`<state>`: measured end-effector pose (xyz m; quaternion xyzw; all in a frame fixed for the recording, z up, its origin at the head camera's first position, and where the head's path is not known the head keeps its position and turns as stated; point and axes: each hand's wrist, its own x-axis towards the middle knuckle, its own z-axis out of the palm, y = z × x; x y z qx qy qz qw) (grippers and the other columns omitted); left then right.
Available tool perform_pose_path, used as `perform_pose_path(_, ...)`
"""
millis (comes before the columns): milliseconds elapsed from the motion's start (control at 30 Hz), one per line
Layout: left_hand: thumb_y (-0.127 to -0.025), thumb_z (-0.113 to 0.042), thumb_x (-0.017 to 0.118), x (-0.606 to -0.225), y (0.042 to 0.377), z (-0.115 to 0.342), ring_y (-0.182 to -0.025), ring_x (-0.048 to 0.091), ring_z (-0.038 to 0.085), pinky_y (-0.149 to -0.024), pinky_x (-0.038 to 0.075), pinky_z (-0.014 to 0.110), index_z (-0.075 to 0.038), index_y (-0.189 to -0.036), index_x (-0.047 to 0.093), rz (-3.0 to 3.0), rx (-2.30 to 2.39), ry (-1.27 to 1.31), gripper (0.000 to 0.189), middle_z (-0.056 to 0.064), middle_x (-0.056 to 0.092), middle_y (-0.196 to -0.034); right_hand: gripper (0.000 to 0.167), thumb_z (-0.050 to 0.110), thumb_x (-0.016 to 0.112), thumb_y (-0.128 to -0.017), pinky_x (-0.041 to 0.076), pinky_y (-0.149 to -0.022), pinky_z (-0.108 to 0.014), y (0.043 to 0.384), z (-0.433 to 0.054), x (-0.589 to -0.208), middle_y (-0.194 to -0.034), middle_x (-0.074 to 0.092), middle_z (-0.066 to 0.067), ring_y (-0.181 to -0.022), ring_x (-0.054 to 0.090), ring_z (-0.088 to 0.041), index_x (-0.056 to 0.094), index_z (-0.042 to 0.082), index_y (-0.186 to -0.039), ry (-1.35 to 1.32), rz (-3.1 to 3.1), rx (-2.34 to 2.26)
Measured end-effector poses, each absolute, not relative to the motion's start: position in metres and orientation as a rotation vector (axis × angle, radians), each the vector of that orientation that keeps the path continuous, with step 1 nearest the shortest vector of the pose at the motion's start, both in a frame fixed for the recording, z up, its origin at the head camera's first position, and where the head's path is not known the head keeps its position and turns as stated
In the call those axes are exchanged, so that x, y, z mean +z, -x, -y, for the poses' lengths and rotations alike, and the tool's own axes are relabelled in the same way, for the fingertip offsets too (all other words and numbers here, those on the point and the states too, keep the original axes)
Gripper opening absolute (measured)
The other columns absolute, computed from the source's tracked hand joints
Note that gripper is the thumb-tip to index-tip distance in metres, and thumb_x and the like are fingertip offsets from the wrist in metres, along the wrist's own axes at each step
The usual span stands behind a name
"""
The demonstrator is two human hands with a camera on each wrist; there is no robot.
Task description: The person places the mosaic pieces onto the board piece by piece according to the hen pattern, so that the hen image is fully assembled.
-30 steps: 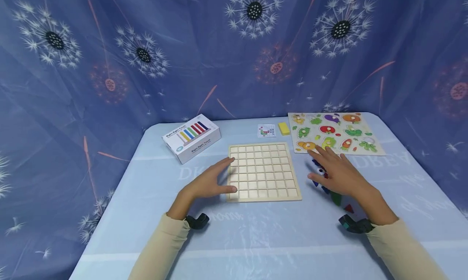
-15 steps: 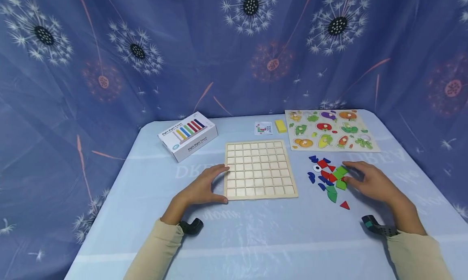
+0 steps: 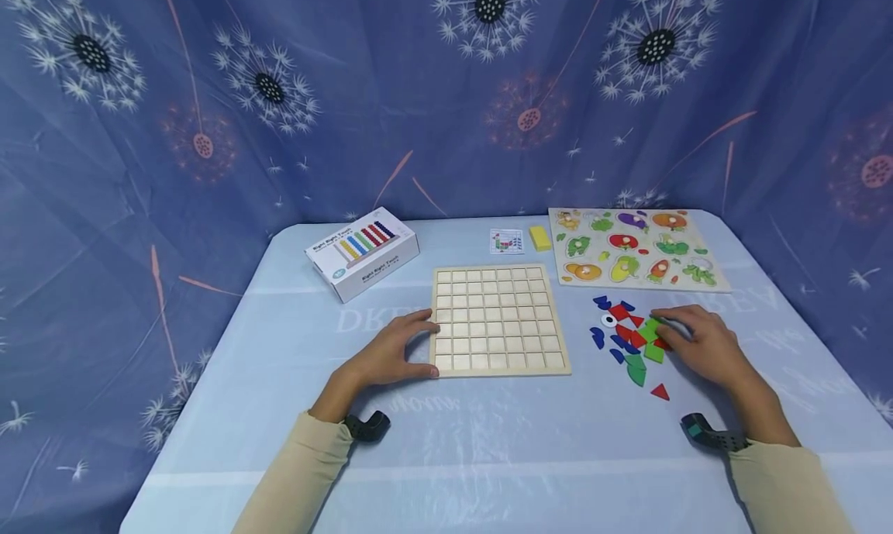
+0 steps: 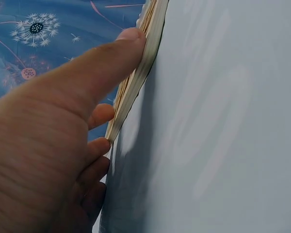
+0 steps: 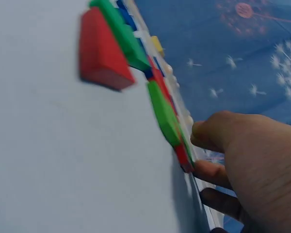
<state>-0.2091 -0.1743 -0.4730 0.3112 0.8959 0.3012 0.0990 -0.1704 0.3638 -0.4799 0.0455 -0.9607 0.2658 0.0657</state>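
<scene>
A wooden grid board [image 3: 495, 321] with square cells lies mid-table. My left hand [image 3: 384, 353] rests at its left side, fingertips and thumb spread along the frame. In the left wrist view the thumb [image 4: 102, 73] touches the board's edge [image 4: 144, 68]. To the right lies a loose group of flat coloured pieces: blue half-rounds [image 3: 597, 338], red pieces [image 3: 637, 339], green squares [image 3: 654, 353], darker green pieces [image 3: 636, 370] and a white disc [image 3: 608, 320] with a dark centre. My right hand [image 3: 711, 348] touches the group's right side, fingers loosely bent. A red triangle [image 3: 660, 393] lies apart, nearer me.
Behind the board are a small printed card [image 3: 506, 242] and a yellow block [image 3: 540, 238]. A white box [image 3: 363, 253] with a bead-rack picture stands at back left. A vegetable puzzle board [image 3: 638, 249] lies at back right. A patterned blue curtain [image 3: 418, 92] hangs behind the table.
My left hand has come to the board's left edge. My right hand has moved from above the pieces to their right side, uncovering them. The head view has shifted slightly.
</scene>
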Motion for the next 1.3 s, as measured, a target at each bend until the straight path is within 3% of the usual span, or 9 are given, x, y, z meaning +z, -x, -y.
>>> perform_pose_path(267,-0.080,-0.044,0.086,-0.471,0.208,0.173,-0.147,0.028,0.030,-0.116,0.027,0.050,-0.017,-0.138,0.058,-2.657,0.911,-0.922,0.069,0.008,0.032,-0.162,0.045,0.037,0.069,-0.097,0.033,-0.081,-0.070,0.174,-0.349,-0.474,-0.126,0.050,-0.030,-0.116,0.037,-0.056,0.068,0.001,-0.124,-0.031,2.948,0.740)
perform_pose_path(600,-0.080,-0.044,0.086,-0.471,0.207,0.173,-0.146,0.030,0.033,-0.115,0.029,0.053,-0.015,-0.137,0.058,-2.665,0.930,-0.949,0.070,0.011,0.034,-0.161,0.030,0.018,0.076,-0.090,0.038,-0.086,-0.068,0.181,-0.321,-0.469,-0.117,0.052,-0.035,-0.109,0.044,-0.055,0.069,-0.006,-0.107,0.123,2.914,0.625)
perform_pose_path(867,-0.080,-0.046,0.086,-0.470,0.206,0.173,-0.147,0.030,0.032,-0.116,0.028,0.052,-0.016,-0.137,0.058,-2.665,0.918,-0.922,0.070,0.009,0.034,-0.161,0.037,0.027,0.075,-0.091,0.040,-0.084,-0.068,0.179,-0.322,-0.473,-0.119,0.051,-0.036,-0.108,0.042,-0.056,0.070,-0.006,-0.107,0.147,2.913,0.639)
perform_pose_path(1300,-0.080,-0.044,0.086,-0.470,0.203,0.172,-0.147,0.029,0.033,-0.117,0.026,0.052,-0.015,-0.136,0.059,-2.665,0.932,-0.904,0.069,0.010,0.034,-0.161,0.032,0.022,0.077,-0.089,0.044,-0.084,-0.069,0.178,-0.320,-0.472,-0.117,0.054,-0.034,-0.109,0.044,-0.055,0.071,-0.005,-0.105,0.178,2.897,0.619)
